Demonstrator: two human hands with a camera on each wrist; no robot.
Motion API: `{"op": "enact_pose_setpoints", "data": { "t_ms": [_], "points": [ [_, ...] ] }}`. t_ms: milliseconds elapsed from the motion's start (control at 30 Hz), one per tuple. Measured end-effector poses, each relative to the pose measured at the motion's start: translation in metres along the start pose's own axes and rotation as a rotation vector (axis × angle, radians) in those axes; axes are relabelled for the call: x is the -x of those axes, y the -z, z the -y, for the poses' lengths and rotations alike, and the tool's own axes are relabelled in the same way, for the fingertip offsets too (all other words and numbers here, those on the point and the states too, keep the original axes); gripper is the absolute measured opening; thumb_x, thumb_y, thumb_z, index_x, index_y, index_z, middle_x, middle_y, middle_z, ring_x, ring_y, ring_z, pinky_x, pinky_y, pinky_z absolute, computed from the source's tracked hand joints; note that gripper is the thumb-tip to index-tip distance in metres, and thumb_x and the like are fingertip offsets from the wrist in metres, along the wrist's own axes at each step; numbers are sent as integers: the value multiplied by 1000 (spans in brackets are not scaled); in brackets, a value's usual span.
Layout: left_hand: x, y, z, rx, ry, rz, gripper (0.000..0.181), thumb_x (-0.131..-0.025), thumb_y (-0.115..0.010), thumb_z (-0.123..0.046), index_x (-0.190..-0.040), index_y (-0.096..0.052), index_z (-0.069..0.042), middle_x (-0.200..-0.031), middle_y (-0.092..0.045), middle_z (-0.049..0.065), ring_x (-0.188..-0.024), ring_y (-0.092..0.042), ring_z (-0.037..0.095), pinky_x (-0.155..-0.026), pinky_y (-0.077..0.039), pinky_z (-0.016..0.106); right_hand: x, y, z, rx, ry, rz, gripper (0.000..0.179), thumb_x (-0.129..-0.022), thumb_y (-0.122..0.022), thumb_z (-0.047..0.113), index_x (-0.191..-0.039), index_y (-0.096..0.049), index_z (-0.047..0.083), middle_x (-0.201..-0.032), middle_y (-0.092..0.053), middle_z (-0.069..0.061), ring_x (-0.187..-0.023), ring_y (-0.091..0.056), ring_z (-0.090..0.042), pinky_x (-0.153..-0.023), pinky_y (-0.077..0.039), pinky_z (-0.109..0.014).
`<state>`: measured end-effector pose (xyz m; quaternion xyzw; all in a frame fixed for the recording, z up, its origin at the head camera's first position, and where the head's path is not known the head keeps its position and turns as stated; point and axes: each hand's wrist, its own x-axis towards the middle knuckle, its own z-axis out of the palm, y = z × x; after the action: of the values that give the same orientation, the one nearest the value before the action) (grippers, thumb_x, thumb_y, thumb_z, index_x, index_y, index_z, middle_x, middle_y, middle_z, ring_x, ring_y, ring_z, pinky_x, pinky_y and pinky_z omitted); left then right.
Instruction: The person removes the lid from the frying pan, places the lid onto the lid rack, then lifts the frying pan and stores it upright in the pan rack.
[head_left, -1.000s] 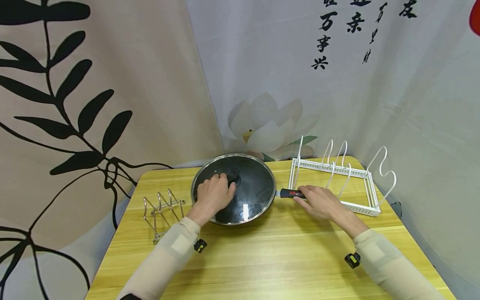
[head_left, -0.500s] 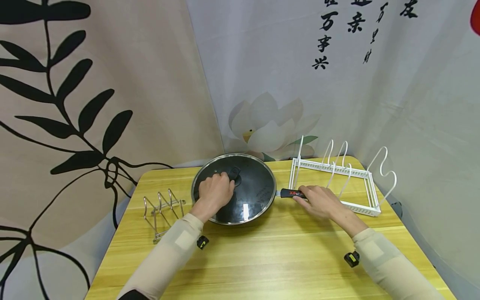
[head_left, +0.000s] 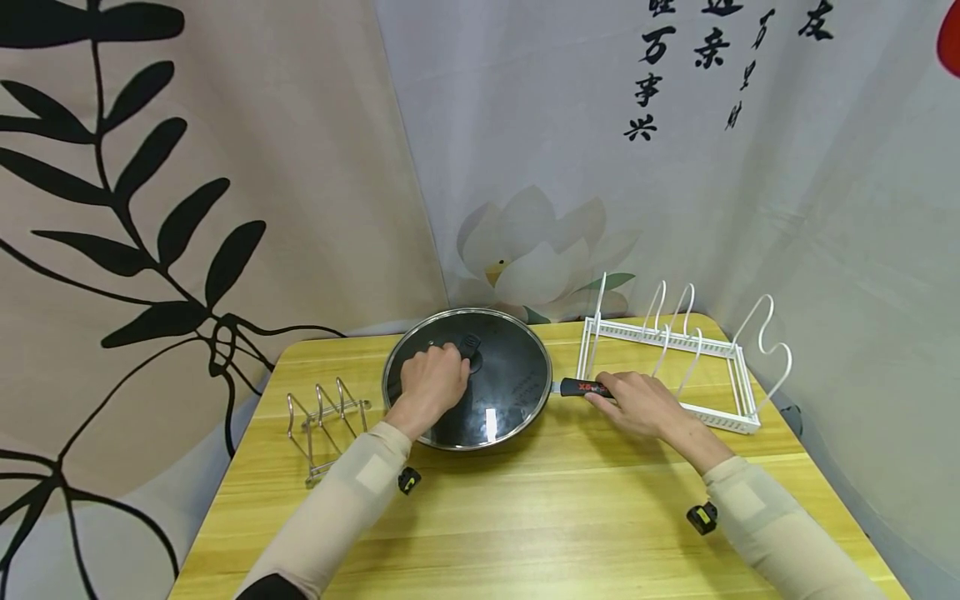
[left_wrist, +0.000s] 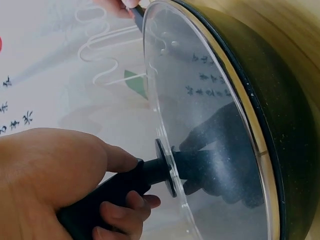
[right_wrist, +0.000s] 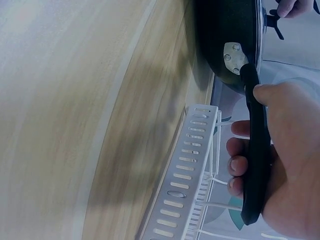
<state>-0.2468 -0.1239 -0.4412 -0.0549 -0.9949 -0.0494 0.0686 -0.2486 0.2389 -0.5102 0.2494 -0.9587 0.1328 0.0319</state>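
A dark frying pan (right_wrist: 215, 45) stands at the back middle of the table, covered by a glass lid (head_left: 510, 367) with a metal rim. My left hand (head_left: 433, 383) grips the lid's black knob (left_wrist: 95, 205); in the left wrist view the fingers curl round it and the lid sits on the pan's rim. With my right hand (head_left: 637, 404) I hold the pan's black handle (right_wrist: 257, 150), thumb along its top and fingers wrapped beneath.
Right of the pan, a white rack (head_left: 720, 414) with wire dividers stands partly behind my right hand. A small metal wire rack (head_left: 322, 425) sits to the left. The wooden table (head_left: 525, 525) meets a printed curtain (head_left: 315, 167) at its back.
My left hand and forearm have shifted very slightly to the right on the lid's knob. The pan, the lid and my right hand look unmoved.
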Motion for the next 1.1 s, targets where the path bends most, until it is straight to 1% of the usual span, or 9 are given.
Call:
{"op": "enact_pose_setpoints", "data": {
  "t_ms": [167, 433, 633, 767, 1100],
  "points": [
    [-1, -1, 0, -12, -2, 0, 42, -115, -64, -38, -112, -78, 2, -97, -82, 23, -81, -80, 42, -63, -65, 52, -1, 0, 0, -10, 4, 3, 29, -113, -67, 44, -101, -66, 18, -79, -61, 5, -63, -47, -10, -56, -37, -28],
    [-2, -2, 0, -7, -2, -17, 41, -114, -67, -38, -109, -80, 1, -99, -83, 23, -85, -81, 44, -66, -67, 53, -1, 0, -1, -27, -3, 13, 29, -114, -66, 45, -103, -68, 18, -79, -62, 5, -63, -48, -10, -57, -38, -28],
    [-4, -3, 1, -3, -6, -29, 41, -113, -69, -38, -99, -80, -1, -93, -81, 23, -80, -79, 43, -61, -65, 52, -1, -1, -3, -34, -4, 12, 31, -114, -66, 47, -104, -69, 18, -77, -60, 6, -63, -48, -10, -56, -37, -28],
    [-4, -2, 1, 15, -8, -34, 42, -112, -70, -38, -91, -80, -3, -89, -80, 21, -75, -78, 42, -58, -63, 50, -2, -2, -3, -34, -2, 5, 32, -114, -66, 48, -105, -69, 18, -76, -59, 6, -63, -47, -10, -56, -36, -28],
    [-4, -3, 3, 44, -14, -44, 43, -111, -71, -38, -85, -79, -5, -86, -79, 19, -73, -78, 41, -58, -63, 50, -3, -3, -3, -54, -19, -1, 30, -112, -68, 48, -102, -69, 20, -73, -57, 6, -63, -47, -10, -55, -35, -29]
  ]
}}
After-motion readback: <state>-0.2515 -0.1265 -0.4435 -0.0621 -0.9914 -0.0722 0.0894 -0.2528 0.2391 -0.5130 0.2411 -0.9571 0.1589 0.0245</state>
